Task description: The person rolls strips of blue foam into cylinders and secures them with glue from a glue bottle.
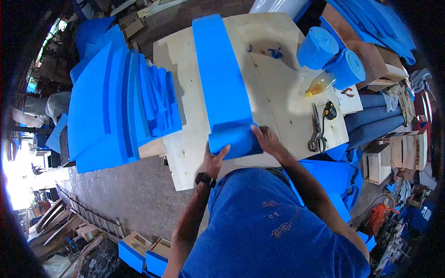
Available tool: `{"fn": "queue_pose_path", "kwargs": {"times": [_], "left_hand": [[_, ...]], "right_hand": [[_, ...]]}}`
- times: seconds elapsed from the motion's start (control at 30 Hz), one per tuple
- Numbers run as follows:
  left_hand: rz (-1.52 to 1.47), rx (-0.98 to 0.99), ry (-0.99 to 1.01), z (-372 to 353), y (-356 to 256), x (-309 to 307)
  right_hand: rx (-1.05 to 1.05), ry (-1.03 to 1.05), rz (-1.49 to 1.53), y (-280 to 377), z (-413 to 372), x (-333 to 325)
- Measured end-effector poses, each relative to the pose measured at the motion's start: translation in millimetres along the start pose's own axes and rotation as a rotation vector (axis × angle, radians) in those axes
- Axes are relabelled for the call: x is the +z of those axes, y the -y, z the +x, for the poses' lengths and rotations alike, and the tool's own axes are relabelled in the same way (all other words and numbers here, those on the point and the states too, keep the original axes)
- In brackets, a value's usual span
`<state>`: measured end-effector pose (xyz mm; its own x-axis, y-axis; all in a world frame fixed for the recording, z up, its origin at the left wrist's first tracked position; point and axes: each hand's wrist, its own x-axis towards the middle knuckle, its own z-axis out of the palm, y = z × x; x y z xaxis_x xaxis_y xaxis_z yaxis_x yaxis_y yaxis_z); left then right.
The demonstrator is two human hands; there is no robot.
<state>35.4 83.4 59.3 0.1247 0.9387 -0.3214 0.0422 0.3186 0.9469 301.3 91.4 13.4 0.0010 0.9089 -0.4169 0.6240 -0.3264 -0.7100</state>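
Observation:
A long blue foam strip (220,69) lies flat across the pale wooden tabletop (176,55). Its near end is wound into a thick foam roll (237,140) at the table's front edge, close to my body. My left hand (215,161) grips the roll's left end, thumb on top and other fingers mostly hidden. At the right end, my right hand (269,141) holds the roll with its fingers over the edge. A dark watch (205,180) is on my left wrist.
Stacked blue foam sheets (99,106) stand at the left. On the right are scissors (317,129), a tape measure (329,110), a bottle with yellowish liquid (320,85), red-handled pliers (347,93) and two finished foam rolls (320,46). Blue scraps (275,52) lie farther back.

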Motion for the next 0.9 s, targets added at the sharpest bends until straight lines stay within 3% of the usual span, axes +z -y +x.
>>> {"fn": "queue_pose_path", "kwargs": {"times": [0.13,0.27,0.37,0.43,0.47,0.53,0.63,0.73,0.87,0.9], "left_hand": [[-0.081,0.075,-0.046,40,2,-1],[0.061,0.014,-0.188,72,-30,7],[0.167,-0.068,-0.203,107,-25,-3],[0.222,-0.190,-0.176,114,-33,-6],[0.189,-0.147,-0.131,116,-29,-11],[0.134,-0.067,-0.032,112,-9,-22],[-0.026,0.121,0.082,66,1,-20],[0.055,0.051,0.240,36,7,-30],[0.257,-0.149,0.404,-19,-13,-32],[0.284,-0.132,0.365,-25,-18,-27]], "right_hand": [[-0.240,-0.396,-0.075,37,54,-17],[-0.034,-0.274,0.010,58,97,-42],[-0.559,-0.386,-0.012,0,126,-24],[-0.386,-0.224,0.248,4,98,-15],[-0.292,-0.140,0.375,5,76,-9],[-0.399,-0.026,0.571,20,26,-3],[-0.323,-0.010,0.593,5,-16,17],[-0.186,0.076,0.769,5,-50,19],[-0.030,0.228,0.472,22,-116,-20],[0.022,0.253,0.428,14,-116,-20]]}}
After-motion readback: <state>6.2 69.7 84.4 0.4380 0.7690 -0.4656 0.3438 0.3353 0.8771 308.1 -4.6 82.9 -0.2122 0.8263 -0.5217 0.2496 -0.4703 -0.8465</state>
